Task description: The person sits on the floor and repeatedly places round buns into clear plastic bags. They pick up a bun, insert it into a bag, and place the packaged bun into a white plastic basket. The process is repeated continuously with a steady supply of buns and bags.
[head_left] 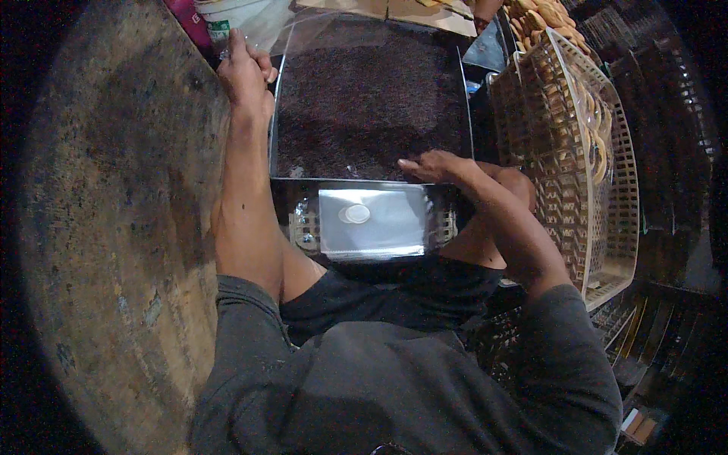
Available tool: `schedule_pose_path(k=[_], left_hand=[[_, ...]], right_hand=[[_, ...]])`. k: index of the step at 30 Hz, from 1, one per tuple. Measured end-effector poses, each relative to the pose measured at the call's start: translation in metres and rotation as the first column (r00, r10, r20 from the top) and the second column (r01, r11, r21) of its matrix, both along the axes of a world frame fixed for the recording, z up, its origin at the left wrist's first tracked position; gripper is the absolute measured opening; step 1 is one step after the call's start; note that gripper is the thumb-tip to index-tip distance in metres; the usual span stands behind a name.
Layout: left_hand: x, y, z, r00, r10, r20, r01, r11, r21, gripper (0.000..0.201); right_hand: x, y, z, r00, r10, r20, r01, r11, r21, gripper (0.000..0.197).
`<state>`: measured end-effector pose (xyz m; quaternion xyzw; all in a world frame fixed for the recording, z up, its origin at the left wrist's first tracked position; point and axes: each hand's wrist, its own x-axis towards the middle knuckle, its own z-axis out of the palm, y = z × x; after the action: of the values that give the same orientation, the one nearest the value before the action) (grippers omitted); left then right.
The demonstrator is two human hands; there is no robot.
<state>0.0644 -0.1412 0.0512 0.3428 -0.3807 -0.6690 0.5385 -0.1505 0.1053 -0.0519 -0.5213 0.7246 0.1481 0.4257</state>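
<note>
A rectangular tray with a thin pale rim and a dark brown, rough-textured surface (371,98) lies in front of me. My left hand (249,73) is closed beside its far left corner, thumb pointing up. Clear plastic film (292,29) shows close by that hand; what the fingers grip is too unclear to tell. My right hand (438,166) rests at the tray's near right corner, a finger stretched to the left and nothing visible in it. Between my thighs lies a stack of clear plastic bags (379,235), two pale round discs (356,214) on top.
To the right stands a tall beige lattice crate (561,174) holding brown, bread-like pieces, with more pieces (542,17) heaped beyond it. A worn wooden board (121,243) runs along my left. At the far left is a white bucket (246,21). Another person's hand (485,10) shows beyond the tray.
</note>
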Motion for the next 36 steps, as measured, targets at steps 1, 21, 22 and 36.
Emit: schedule_pose_path(k=[1,21,22,36], left_hand=[[-0.001,-0.001,0.001,1.000,-0.010,-0.004,0.010,1.000,-0.007,0.042],[0.015,-0.009,0.023,0.994,0.040,-0.104,-0.035,0.998,0.046,0.042],[0.019,-0.012,0.021,0.992,0.010,-0.126,-0.007,1.000,0.025,0.042],[0.014,-0.015,0.017,0.996,0.012,-0.091,-0.008,0.999,0.042,0.048]], right_hand=[[-0.001,-0.007,0.000,0.999,0.006,-0.044,-0.009,0.998,-0.069,0.073],[0.064,-0.075,-0.031,0.746,0.530,-0.403,-0.643,0.415,-0.644,0.076],[0.073,-0.085,-0.037,0.704,0.570,-0.424,-0.687,0.392,-0.612,0.076],[0.017,-0.155,-0.018,0.783,0.039,-0.621,-0.573,0.434,-0.695,0.038]])
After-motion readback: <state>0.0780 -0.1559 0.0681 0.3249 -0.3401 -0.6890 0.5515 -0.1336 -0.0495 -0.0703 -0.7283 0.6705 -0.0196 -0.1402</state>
